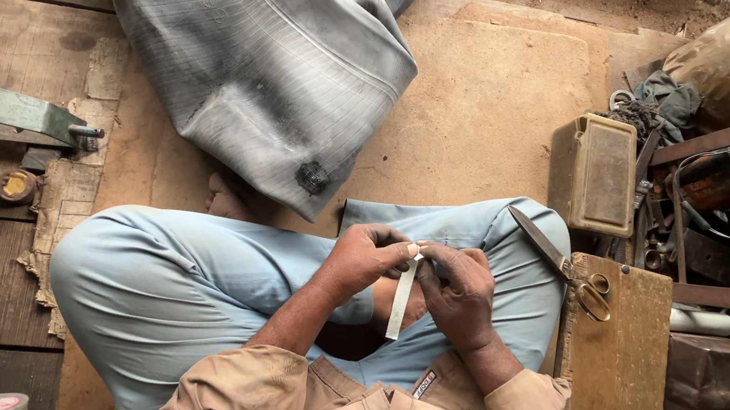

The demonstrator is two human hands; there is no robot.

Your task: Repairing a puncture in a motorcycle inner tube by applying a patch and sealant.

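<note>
Head view: at the centre of the frame both hands met over the lap of a person sitting cross-legged on the floor (490,109). The left hand (365,257) and the right hand (463,295) each pinched the top of one white strip (403,296), fingers closed on it, while the rest of it hung down between the wrists. Judging from this, the step was peeling or separating the strip's end; it would go best with a firm pinch close to the edge and a slow, even pull, keeping the strip from twisting. One grey inner tube (262,60) lay in the upper middle of the frame, with one dark patch near its lower edge. One pair of scissors (564,264) rested at centre right on a wooden block (617,360). One tan box (593,172) stood above it, beside one can (726,175).
</note>
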